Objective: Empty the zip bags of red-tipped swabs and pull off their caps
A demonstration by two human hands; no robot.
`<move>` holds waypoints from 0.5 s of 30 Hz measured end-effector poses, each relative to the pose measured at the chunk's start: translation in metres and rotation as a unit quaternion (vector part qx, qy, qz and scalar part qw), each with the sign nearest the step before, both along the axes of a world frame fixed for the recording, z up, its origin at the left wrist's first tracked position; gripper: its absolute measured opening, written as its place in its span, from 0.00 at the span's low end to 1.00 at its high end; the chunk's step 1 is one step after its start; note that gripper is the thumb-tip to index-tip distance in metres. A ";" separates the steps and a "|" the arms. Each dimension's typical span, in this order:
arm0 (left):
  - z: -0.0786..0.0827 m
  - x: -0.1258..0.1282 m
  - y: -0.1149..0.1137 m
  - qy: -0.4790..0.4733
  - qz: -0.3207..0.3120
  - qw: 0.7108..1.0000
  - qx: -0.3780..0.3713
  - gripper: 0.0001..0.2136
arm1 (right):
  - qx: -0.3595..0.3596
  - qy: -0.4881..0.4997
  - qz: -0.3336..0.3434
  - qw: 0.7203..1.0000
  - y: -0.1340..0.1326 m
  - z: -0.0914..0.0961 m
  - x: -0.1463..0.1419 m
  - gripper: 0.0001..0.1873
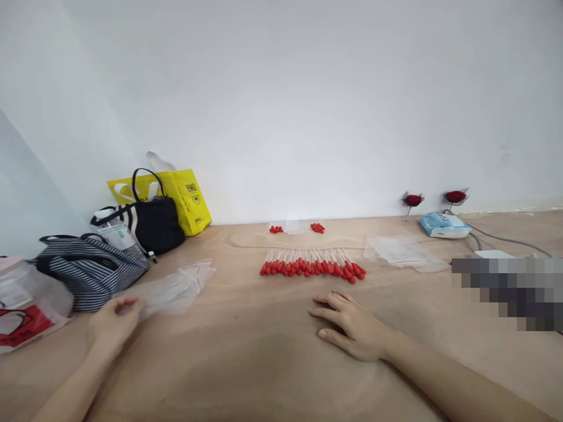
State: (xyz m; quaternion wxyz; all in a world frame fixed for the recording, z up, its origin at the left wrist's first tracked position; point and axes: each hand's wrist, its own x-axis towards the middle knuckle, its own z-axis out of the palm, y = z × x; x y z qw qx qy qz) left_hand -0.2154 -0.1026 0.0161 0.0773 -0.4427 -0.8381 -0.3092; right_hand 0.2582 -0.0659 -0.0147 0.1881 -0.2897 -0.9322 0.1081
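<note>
At the left, my left hand [116, 322] has its fingers curled in, closed on the near end of a clear plastic zip bag [176, 290]; the fingertips are partly hidden. More such bags lie layered with it. My right hand [352, 325] rests palm down on the table [246, 363], fingers spread and holding nothing. Beyond it lies a row of thin pale sticks with red tips [308, 266], the tips pointing toward me. Farther back, near the wall, clear bags [297, 227] lie flat, with a small red-tipped cluster [276, 230] and another red-tipped cluster [317, 228].
Left side: a striped bag [88, 269], a black bag [160, 225], a bottle [121, 237] and a yellow bag [189, 202]. Right side: flat clear bags [402, 252], a blue-and-white pack [444, 225], a cable [510, 234] and two dark red roses [413, 200] by the wall.
</note>
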 end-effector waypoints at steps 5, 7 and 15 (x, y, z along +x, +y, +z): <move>-0.004 0.029 0.004 0.188 0.012 0.978 -0.086 0.22 | -0.010 -0.002 -0.006 1.000 0.000 0.001 0.000 0.21; -0.005 0.041 0.007 0.194 -0.090 0.968 -0.134 0.23 | -0.012 -0.005 -0.003 1.000 0.000 0.001 0.000 0.21; -0.008 0.096 0.013 0.295 -0.194 0.927 -0.125 0.25 | -0.022 -0.009 -0.013 1.000 -0.001 0.004 -0.001 0.21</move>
